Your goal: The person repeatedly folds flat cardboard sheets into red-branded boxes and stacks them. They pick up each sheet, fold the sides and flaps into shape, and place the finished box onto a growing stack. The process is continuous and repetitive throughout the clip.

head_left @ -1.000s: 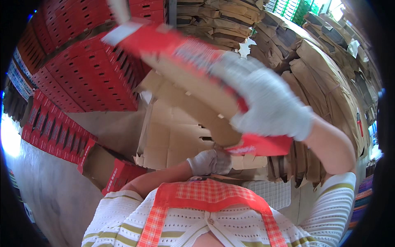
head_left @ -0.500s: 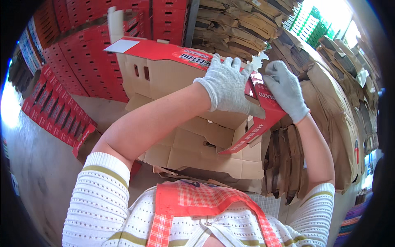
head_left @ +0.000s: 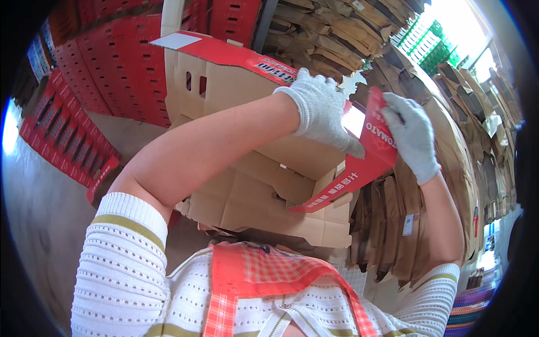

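A partly folded cardboard box (head_left: 236, 194) with a red printed outside and plain brown inside spreads out in front of me. My left hand (head_left: 323, 115), in a pale knit glove, grips the box's far wall near its right corner. The fingers hook over the top edge, and the thumb lies toward the inside. At that same corner my right hand (head_left: 412, 135), also gloved, is closed on the upper part of the red end flap (head_left: 370, 149), which tilts outward. Part of the corner fold is hidden behind my left hand.
Stacked red crates or boxes (head_left: 115, 73) stand at the back left, with a row of folded red boxes (head_left: 67, 132) on the floor nearer. Bundles of brown flattened cardboard (head_left: 325, 39) pile up at the back and along the right (head_left: 387, 219). Green crates (head_left: 429, 42) show at the far right.
My right hand has moved right and slightly down with the red flap, which has swung away from the corner. My left hand has shifted slightly right along the wall.
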Demonstrator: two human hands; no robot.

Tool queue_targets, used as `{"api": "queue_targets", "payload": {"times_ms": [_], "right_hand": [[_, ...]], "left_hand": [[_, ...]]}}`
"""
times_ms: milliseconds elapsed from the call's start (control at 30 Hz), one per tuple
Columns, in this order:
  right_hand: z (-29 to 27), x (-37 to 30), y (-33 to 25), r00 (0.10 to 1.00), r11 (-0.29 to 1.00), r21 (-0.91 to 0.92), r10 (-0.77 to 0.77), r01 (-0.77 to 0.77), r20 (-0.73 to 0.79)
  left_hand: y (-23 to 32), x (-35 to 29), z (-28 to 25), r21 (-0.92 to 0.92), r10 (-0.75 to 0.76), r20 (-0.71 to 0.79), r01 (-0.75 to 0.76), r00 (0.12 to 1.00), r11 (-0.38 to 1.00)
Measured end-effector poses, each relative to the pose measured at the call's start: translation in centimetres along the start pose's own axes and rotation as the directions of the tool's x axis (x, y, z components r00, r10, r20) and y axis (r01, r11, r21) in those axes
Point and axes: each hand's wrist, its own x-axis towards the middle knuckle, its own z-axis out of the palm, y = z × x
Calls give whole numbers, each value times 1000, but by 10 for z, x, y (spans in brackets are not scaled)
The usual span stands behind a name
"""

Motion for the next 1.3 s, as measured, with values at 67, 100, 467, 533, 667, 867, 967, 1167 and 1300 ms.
{"api": "queue_targets", "payload": {"times_ms": [67, 100, 467, 533, 667, 867, 967, 1167, 1300], "right_hand": [[-6, 6, -3, 989, 998, 58, 46, -38, -140], [-6, 10, -4, 989, 975, 179, 140, -131, -39], [66, 44, -12, 857, 899, -166, -309, 404, 412], [70, 52, -20, 843, 832, -242, -401, 499, 358], [59, 40, -49, 963, 883, 448, 12, -136, 268], [41, 22, -58, 941, 945, 235, -277, 229, 197], [40, 21, -17, 990, 798, 595, 24, -102, 138], [87, -79, 54, 541, -278, 592, 242, -757, 805], [209, -159, 19, 437, -193, 447, 94, -874, 895]], "left_hand": [[2, -4, 0, -42, 35, -61, -38, 998, 998], [3, -6, 0, -27, 35, -54, -37, 998, 999], [17, -38, 24, -65, 18, -276, -37, 961, 997], [14, -36, 28, -29, 22, -334, -33, 942, 999], [-1, -27, 28, -409, -29, -637, -305, 770, 860], [-28, -66, 30, -457, 113, -668, -525, 736, 718], [-36, -135, 50, -314, 281, -430, -434, 858, 844], [-26, -219, 90, -384, -7, -264, -98, 964, 918], [-10, -154, 53, -303, 106, -570, -328, 815, 895]]}}
